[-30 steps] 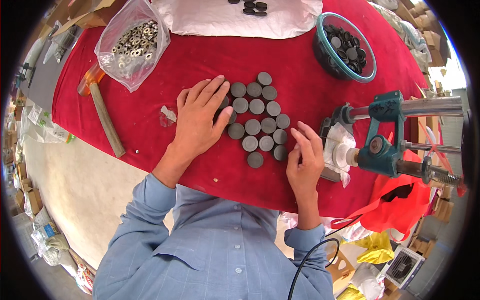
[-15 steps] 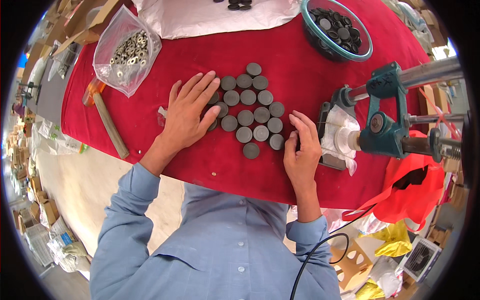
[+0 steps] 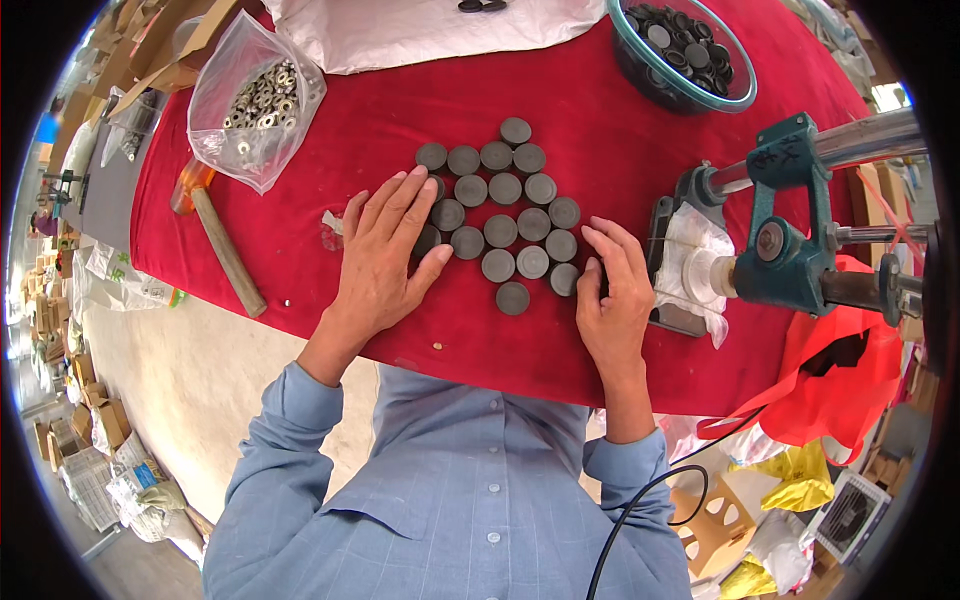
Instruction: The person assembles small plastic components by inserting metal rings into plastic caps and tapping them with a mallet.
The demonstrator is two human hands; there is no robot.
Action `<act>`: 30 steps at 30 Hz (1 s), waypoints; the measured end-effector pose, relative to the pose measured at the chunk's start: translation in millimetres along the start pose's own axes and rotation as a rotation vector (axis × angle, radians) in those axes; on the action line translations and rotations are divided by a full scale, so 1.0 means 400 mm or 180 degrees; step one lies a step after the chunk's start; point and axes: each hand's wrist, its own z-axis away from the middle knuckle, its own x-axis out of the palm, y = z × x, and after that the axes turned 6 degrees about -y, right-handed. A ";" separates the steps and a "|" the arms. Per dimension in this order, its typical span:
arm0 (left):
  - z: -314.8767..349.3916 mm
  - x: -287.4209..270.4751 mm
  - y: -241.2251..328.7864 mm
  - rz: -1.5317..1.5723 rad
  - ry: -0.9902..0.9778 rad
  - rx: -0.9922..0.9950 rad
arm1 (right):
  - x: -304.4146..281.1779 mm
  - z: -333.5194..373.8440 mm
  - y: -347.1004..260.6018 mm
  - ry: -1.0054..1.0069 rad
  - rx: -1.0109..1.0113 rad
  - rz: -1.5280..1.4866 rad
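Note:
Several dark grey round discs [image 3: 501, 231] lie flat in a loose cluster on the red cloth. My left hand [image 3: 385, 255] rests along the cluster's left edge, fingers stretched out and slightly spread. Its fingers and thumb partly cover a few discs there, and nothing is gripped. On the opposite side, my right hand [image 3: 613, 300] lies beside the lower right discs, its fingers loosely bent and the thumb apart from them. It holds nothing that I can see; its index fingertip is close to the discs.
A hand press [image 3: 785, 215] with a plastic-wrapped base stands at the right. Behind are a bowl of black discs [image 3: 752, 98] and a white sheet [image 3: 420, 35]. At the left lie a clear bag of metal rings [image 3: 262, 110] and a wooden-handled hammer [image 3: 228, 250].
My left hand has slid slightly toward me, uncovering a disc at the cluster's upper left. The right hand has barely moved. The whole view has shifted a little.

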 end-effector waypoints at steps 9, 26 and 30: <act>0.016 0.004 0.011 -0.0253 -0.0213 -0.0203 | 0.001 0.001 0.002 0.0004 0.0018 0.0006; 0.069 0.012 0.129 -0.0102 -0.0379 0.0347 | 0.004 0.005 0.012 0.0047 -0.0087 -0.0051; 0.065 0.012 0.128 -0.0190 -0.0268 0.0349 | 0.005 0.002 0.005 0.0029 -0.0067 -0.0076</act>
